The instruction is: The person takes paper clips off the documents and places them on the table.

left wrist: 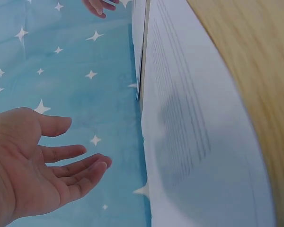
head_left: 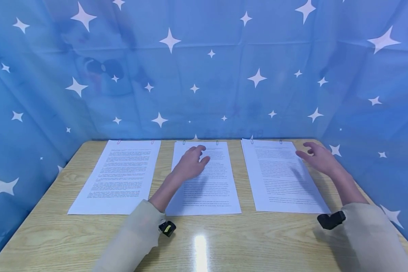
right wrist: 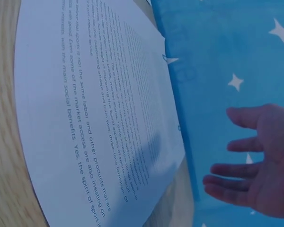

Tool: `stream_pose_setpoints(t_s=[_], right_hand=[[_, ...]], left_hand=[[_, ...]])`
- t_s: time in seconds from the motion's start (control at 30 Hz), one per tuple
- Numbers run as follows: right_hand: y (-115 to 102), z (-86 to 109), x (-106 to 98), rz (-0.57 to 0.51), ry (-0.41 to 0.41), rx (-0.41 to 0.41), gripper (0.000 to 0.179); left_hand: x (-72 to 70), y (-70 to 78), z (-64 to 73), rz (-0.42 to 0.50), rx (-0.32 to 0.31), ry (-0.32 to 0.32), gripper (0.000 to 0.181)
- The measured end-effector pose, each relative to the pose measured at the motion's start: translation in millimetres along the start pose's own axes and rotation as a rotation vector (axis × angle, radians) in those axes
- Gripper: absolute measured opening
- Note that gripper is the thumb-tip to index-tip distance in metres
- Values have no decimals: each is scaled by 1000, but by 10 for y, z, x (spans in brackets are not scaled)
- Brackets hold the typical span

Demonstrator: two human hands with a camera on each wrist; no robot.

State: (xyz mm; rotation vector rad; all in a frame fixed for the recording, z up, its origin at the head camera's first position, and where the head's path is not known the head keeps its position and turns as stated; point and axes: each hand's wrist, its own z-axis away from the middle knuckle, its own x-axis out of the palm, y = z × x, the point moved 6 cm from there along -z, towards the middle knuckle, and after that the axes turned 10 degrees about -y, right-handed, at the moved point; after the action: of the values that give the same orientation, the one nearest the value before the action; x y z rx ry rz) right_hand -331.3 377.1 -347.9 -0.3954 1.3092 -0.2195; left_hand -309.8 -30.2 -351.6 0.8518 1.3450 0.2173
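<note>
In the head view my left hand [head_left: 191,163] hovers over the middle stack of printed paper [head_left: 207,189], its fingers loosely bent and holding nothing. The left wrist view shows that hand [left wrist: 42,165] with palm bared and fingers apart. My right hand [head_left: 319,156] is raised near the upper right corner of the right printed paper stack [head_left: 282,177]. Nothing lies between its fingers, which are spread in the right wrist view. Two dark paper clips [head_left: 217,142] sit on the top edge of the middle stack, and two more paper clips [head_left: 281,141] on the right one.
A third printed paper stack [head_left: 122,173] lies at the left, with reddish paper clips [head_left: 152,142] along its top. All three rest on a wooden table [head_left: 88,241]. A blue curtain with white stars [head_left: 210,75] stands behind and beside the table.
</note>
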Motion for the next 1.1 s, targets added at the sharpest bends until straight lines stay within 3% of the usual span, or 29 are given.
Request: stream_pose_setpoints(t_s=[0.23,0.47,0.77,1.0,1.1], right_hand=[[134,-2,39,-40,-44,50,82],[224,1,70,-58,-92,75,81],[322,-23,101,-66,-108,82,73],[356,-52,144,-151,-174,102,72],[372,-51,157,-178,-199,120,72]], left_hand=[[170,63,-139,121,-9,-31,37],[343,81,-265,216,-92,-65,35],[548,230,-405,308,-170,-110,31],[721,241,-501,614,-205,-145,28],[802,239,-538,701,-211,-157,29]])
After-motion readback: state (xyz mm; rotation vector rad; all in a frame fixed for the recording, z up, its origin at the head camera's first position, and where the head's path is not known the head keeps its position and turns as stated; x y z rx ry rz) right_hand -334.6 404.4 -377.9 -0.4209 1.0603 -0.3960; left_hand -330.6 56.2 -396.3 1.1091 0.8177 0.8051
